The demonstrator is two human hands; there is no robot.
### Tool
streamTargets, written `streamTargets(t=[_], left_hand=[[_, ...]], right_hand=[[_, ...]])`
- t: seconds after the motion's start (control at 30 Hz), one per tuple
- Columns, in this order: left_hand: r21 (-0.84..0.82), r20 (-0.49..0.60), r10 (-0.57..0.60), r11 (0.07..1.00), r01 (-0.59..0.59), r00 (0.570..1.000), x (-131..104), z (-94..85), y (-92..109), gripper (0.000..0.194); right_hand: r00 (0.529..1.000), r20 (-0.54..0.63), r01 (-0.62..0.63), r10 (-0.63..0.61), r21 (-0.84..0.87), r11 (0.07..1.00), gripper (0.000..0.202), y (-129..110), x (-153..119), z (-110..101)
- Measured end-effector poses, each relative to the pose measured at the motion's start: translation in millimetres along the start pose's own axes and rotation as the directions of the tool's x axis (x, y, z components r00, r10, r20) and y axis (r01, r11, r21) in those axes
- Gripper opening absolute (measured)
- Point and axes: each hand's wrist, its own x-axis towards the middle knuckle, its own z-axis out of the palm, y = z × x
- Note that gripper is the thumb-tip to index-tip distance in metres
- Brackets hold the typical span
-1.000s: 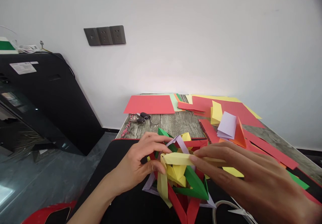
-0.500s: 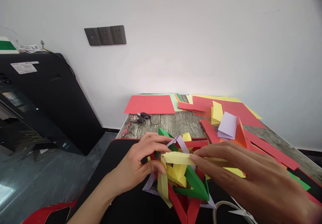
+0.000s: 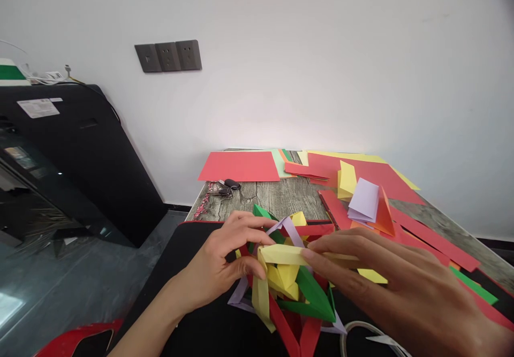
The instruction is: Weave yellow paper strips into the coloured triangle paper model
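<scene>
Almost nothing has shifted: my left hand (image 3: 225,250) still pinches the pale yellow paper strip (image 3: 283,254) at its bend and my right hand (image 3: 393,276) its length, so it stays steady. The multicoloured folded-paper model (image 3: 315,295) sits between my hands; probably scissors (image 3: 383,340), partly hidden, lie beside my right.

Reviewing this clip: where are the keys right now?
In the head view, the keys lie on the wood-grain table's left side, just in front of the large red sheet.
</scene>
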Motion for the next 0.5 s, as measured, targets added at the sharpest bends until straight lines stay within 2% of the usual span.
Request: streamTargets(t=[0.13,0.27,0.37,0.5], left_hand=[[0.015,-0.022,0.022,1.000,-0.022,1.000,2,0.9,1,0.028],[0.039,-0.039,0.036,0.999,-0.035,0.999,5,2.1,0,0.029],[0.045,-0.044,0.038,0.998,-0.037,0.998,5,1.9,1,0.029],[0.049,-0.034,0.031,0.998,-0.030,0.999,5,1.5,2,0.031]], right_hand=[[0.999,-0.038,0.009,-0.009,-0.004,1.000,0.041,-6,7,-4],[0.999,-0.050,0.005,-0.013,-0.166,0.986,0.031,-17,15,-11],[0.998,-0.048,0.033,-0.049,-0.274,0.961,0.036,-24,16,-15],[0.994,-0.077,0.046,-0.074,-0.317,0.947,0.034,-29,11,-11]])
